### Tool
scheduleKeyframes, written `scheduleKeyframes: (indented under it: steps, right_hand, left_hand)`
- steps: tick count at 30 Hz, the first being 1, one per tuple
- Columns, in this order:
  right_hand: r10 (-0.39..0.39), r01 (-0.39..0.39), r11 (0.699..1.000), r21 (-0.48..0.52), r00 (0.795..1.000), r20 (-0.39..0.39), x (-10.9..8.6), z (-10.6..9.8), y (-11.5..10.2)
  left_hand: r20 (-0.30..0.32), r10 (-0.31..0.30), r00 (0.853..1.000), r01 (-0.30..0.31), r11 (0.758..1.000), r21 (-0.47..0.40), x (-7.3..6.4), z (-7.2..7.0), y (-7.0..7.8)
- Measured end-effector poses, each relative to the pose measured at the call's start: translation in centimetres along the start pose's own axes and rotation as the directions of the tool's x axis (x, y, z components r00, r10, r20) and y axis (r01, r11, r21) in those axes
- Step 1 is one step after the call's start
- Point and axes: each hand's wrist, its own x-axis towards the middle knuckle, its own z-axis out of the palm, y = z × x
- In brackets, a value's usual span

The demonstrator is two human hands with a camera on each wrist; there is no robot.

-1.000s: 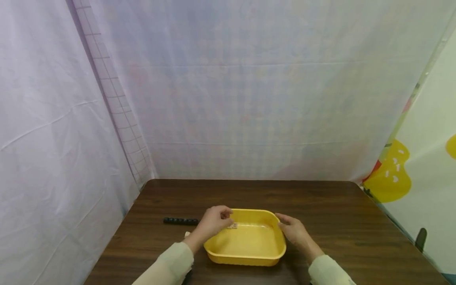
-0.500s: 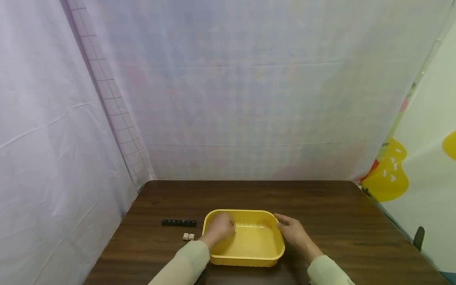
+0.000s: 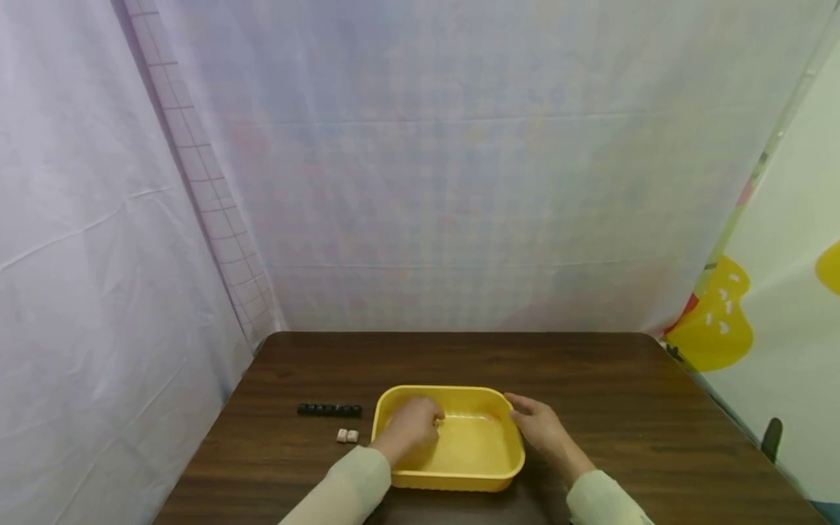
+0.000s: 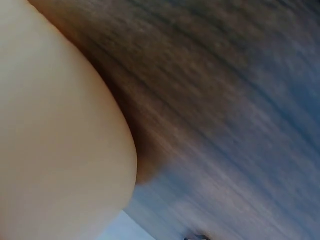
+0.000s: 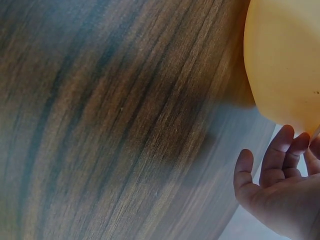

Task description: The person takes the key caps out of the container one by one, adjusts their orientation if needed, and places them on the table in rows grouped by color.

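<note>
A yellow plastic basin (image 3: 459,477) stands on the table. My left hand (image 3: 413,425) reaches down inside it at the left, fingers curled. A small white block (image 3: 436,423) shows faintly at its fingertips; most of it is hidden. My right hand (image 3: 546,434) holds the basin's right rim, its thumb near the top edge. In the right wrist view its fingertips (image 5: 285,134) touch the basin's outer wall (image 5: 285,60). Left of the basin lie two small white blocks (image 3: 348,436) side by side. Behind these is a straight row of black blocks (image 3: 329,410).
The brown wood-grain table (image 3: 630,408) reaches back to a pale hanging curtain (image 3: 446,219). A white sheet (image 3: 98,306) hangs at the left. On the right is a white cloth with yellow shapes (image 3: 712,328). In the left wrist view a blurred pale surface (image 4: 65,130) fills the left side.
My left hand has gone down into the basin and then slightly right, the small white block moving at its fingertips. The two white blocks on the table have come into view. My right hand stays put.
</note>
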Motion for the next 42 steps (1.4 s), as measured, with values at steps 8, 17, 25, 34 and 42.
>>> scheduleKeyframes:
  steps: [8,17,25,34,42]
  right_hand:
    - [0.009,-0.009,1.0,-0.008,1.0,0.003,-0.1,-0.1,0.0]
    - [0.011,-0.011,1.0,-0.007,1.0,0.005,0.0,-0.1,0.0]
    - [0.016,-0.016,1.0,-0.008,1.0,0.007,0.0,-0.1,0.1]
    - [0.015,-0.015,1.0,-0.004,1.0,0.017,-0.2,-0.2,-0.1]
    - [0.005,-0.004,1.0,-0.029,1.0,0.031,-0.3,-0.3,-0.2]
  left_hand:
    - [-0.017,-0.03,0.999,0.031,0.999,0.03,-0.2,0.1,0.3]
    - [-0.098,0.075,0.992,-0.071,0.996,0.045,-0.4,-0.3,0.2]
    - [-0.119,0.095,0.988,-0.102,0.993,-0.06,-0.4,-0.7,-0.5]
    - [-0.111,0.043,0.993,-0.064,0.978,-0.197,-1.0,-2.3,-0.6]
    - [-0.097,-0.035,0.995,0.002,0.947,-0.321,-1.7,-4.1,-1.5]
